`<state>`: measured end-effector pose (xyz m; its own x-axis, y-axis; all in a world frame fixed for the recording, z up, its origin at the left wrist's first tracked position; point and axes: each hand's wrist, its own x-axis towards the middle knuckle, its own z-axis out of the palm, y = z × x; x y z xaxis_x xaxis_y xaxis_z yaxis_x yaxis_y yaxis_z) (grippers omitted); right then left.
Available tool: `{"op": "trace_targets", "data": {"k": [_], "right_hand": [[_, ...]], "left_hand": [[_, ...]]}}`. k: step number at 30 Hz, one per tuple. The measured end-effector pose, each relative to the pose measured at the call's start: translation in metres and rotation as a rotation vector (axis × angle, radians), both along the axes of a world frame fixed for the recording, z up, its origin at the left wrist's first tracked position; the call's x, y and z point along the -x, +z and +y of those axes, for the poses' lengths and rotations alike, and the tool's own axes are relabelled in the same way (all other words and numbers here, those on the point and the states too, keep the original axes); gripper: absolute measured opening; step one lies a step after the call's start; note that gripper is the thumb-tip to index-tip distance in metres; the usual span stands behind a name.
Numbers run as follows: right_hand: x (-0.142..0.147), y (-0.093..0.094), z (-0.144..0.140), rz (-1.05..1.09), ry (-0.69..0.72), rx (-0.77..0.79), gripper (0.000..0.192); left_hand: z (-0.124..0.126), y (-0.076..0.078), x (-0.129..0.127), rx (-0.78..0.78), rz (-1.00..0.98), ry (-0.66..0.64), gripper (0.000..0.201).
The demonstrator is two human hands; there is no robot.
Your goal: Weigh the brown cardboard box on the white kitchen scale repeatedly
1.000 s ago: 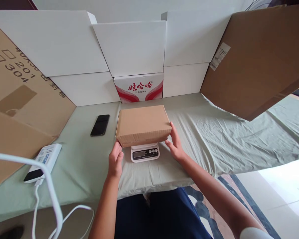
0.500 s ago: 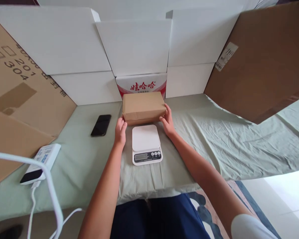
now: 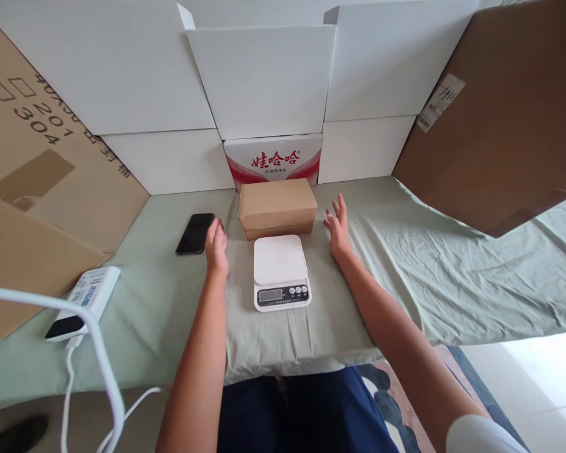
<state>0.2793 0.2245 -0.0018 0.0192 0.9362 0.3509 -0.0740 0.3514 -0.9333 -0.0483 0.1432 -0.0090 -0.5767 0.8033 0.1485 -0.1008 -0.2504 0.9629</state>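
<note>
Box (image 3: pixel 278 202), shut and level, rests on a cloth-covered table (image 3: pixel 155 314) just behind a scale (image 3: pixel 279 261). In the left foreground, a white cable (image 3: pixel 38 297) curves past; on the cloth behind it lies a white device (image 3: pixel 87 296) with a plug in its near end, a placing that probably lets the line drop freely over the table's edge. The scale sits flat in front of the person, display and buttons on the near side, presumably so that figures can be read and keys reached from there. Whether scale and box touch cannot be told. The left hand (image 3: pixel 216 246), fingers nearly straight and grasping nothing, stands edge-on between box and phone (image 3: pixel 195 233); whether it touches the phone cannot be made out. The right hand (image 3: pixel 338 228), fingers loosely spread and holding nothing, is poised off the box's other end. The gap at both ends suggests that the cloth takes the box's full weight. Beyond, a red-and-white carton (image 3: pixel 273 160) stands at the table's rear among stacked white boxes (image 3: pixel 264 82), with a brown carton (image 3: pixel 495 132) angled in at right and another at left, seemingly walling in the work area.
</note>
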Motion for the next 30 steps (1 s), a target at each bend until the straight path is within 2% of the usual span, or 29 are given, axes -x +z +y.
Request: {"op": "trace_targets", "data": {"k": [4, 8, 12, 16, 19, 21, 26, 30], "right_hand": [[0.015, -0.001, -0.007, -0.075, 0.14, -0.038, 0.09], [0.025, -0.001, -0.011, -0.131, 0.238, -0.065, 0.094], [0.026, -0.002, -0.011, -0.126, 0.277, -0.079, 0.098], [0.026, 0.003, -0.016, -0.156, 0.239, -0.164, 0.097], [0.024, 0.008, -0.032, -0.217, 0.162, -0.253, 0.096], [0.02, 0.009, -0.049, -0.267, 0.122, -0.28, 0.094], [0.004, -0.006, -0.099, -0.272, 0.057, -0.276, 0.096], [-0.008, -0.018, -0.127, -0.282, 0.087, -0.253, 0.093]], "left_hand": [[0.0, 0.001, -0.008, 0.002, -0.045, -0.12, 0.075], [0.002, -0.004, -0.019, 0.015, -0.012, -0.213, 0.073], [0.003, -0.006, -0.024, 0.028, 0.014, -0.23, 0.072], [-0.004, 0.004, -0.027, -0.06, 0.078, -0.236, 0.073], [-0.023, 0.011, -0.035, -0.144, 0.113, -0.207, 0.075], [-0.044, 0.01, -0.042, -0.164, 0.109, -0.167, 0.079], [-0.104, -0.004, -0.057, -0.138, 0.166, -0.17, 0.088], [-0.137, -0.012, -0.061, -0.12, 0.179, -0.157, 0.086]]}}
